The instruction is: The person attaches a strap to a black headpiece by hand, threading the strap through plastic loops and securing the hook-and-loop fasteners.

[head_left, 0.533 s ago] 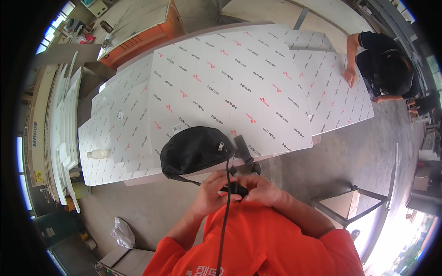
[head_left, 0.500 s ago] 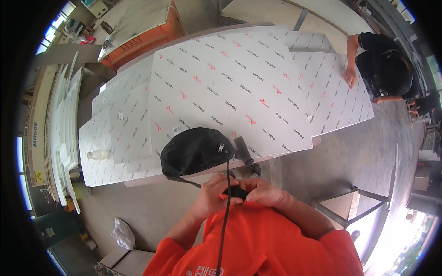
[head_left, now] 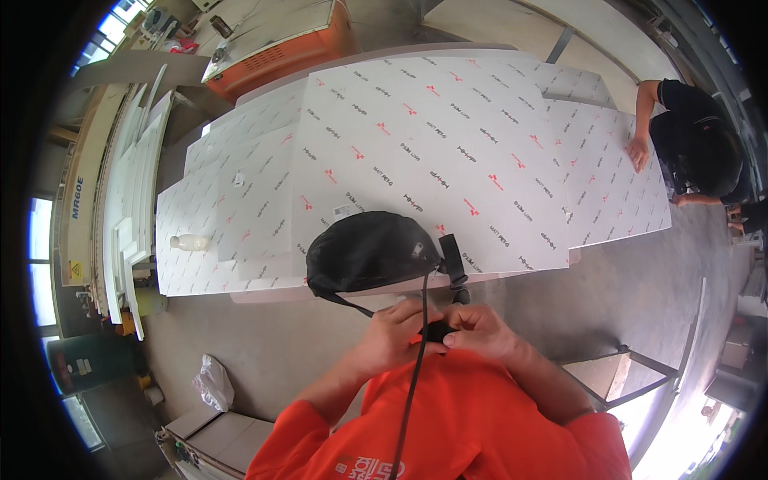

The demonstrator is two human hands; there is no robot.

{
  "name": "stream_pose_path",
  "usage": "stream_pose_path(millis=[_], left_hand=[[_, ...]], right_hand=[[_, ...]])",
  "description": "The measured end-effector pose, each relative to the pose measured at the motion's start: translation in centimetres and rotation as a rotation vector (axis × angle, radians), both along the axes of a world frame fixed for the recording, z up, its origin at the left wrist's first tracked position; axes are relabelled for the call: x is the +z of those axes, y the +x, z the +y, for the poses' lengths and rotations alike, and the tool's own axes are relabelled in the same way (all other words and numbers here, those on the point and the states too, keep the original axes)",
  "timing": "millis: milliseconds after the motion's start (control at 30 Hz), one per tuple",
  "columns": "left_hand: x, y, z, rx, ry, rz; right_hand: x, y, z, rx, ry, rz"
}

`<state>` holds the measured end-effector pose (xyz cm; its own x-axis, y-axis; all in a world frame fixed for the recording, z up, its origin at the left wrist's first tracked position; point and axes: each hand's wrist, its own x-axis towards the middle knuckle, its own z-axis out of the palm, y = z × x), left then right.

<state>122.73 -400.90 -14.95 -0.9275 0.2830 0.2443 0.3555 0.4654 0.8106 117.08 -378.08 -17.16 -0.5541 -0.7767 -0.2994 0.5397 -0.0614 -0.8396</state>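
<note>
A black waist bag (head_left: 364, 254) sits at the near edge of the stacked boards, its strap (head_left: 344, 301) running down toward my hands. In front of my red shirt, my left hand (head_left: 396, 332) is closed on one side of a small black piece (head_left: 436, 331), which looks like a strap buckle. From the other side my right hand (head_left: 484, 330) pinches the same piece, thumb and fingers together. My fingers cover much of it. A thin black cord (head_left: 418, 368) hangs down across the left hand. A black strap end (head_left: 453, 260) stands beside the bag.
White printed-film boards (head_left: 432, 152) lie stacked ahead. A clear bottle (head_left: 190, 242) rests at their left end. At the far right, a person in dark clothes (head_left: 700, 152) leans over the boards. A metal frame (head_left: 640, 376) stands right; a plastic bag (head_left: 213, 382) lies lower left.
The whole view has shifted, so the boards and bag appear farther right. Both hands stay closed on the black piece, with slight finger movement. The co-worker's hand still rests on the boards.
</note>
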Motion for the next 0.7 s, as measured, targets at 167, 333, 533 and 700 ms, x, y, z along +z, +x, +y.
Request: stream_pose_path(millis=[167, 333, 533, 700], left_hand=[[0.1, 0.3, 0.3, 0.043, -0.001, 0.028], [-0.4, 0.3, -0.4, 0.074, 0.009, 0.002], [-0.9, 0.6, -0.7, 0.095, 0.088, -0.015], [-0.5, 0.4, -0.9, 0.126, 0.125, -0.057]], right_hand=[[0.9, -0.7, -0.3, 0.08, 0.196, 0.253], [1.7, -1.1, -0.7, -0.071, 0.083, 0.732], [1.2, -0.3, 0.5, -0.095, 0.016, 0.492], [0.6, 0.7, 1.6, -0.16, -0.11, 0.077]])
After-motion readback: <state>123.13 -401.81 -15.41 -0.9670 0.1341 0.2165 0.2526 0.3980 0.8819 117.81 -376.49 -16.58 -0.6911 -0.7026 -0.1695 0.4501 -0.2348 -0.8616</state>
